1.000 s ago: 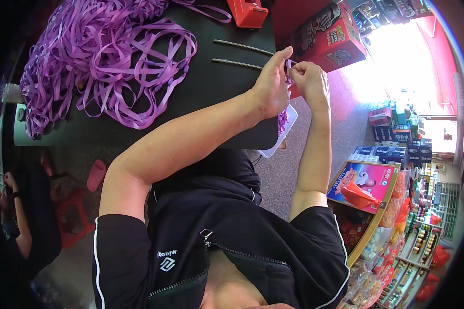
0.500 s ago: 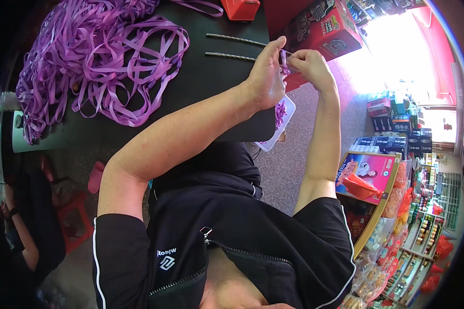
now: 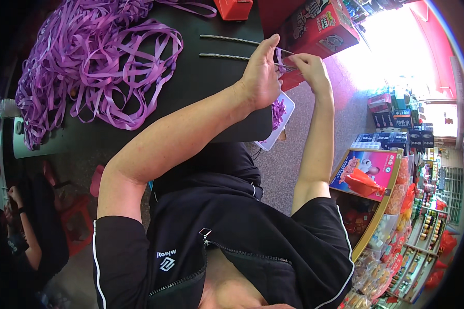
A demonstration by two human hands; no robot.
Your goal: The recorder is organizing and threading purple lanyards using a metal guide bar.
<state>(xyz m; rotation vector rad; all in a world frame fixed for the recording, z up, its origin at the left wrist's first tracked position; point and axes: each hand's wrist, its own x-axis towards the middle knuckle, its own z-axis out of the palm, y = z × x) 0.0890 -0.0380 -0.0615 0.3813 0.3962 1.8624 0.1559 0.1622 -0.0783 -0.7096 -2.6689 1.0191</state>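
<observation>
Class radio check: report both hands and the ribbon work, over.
Left hand and right hand both pinching a small purple ribbon piece. Ribbon pile lies apart. Nothing in the way.

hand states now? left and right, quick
Left hand: closed, pinching a small purple strap piece.
Right hand: closed, pinching the same piece from the other side.

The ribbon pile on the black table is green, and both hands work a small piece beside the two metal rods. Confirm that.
Not quite: the ribbon pile is purple, not green, as the head view shows. The rest holds: it lies on the black table, and the left hand and right hand pinch a small purple piece beside the two metal rods.
</observation>
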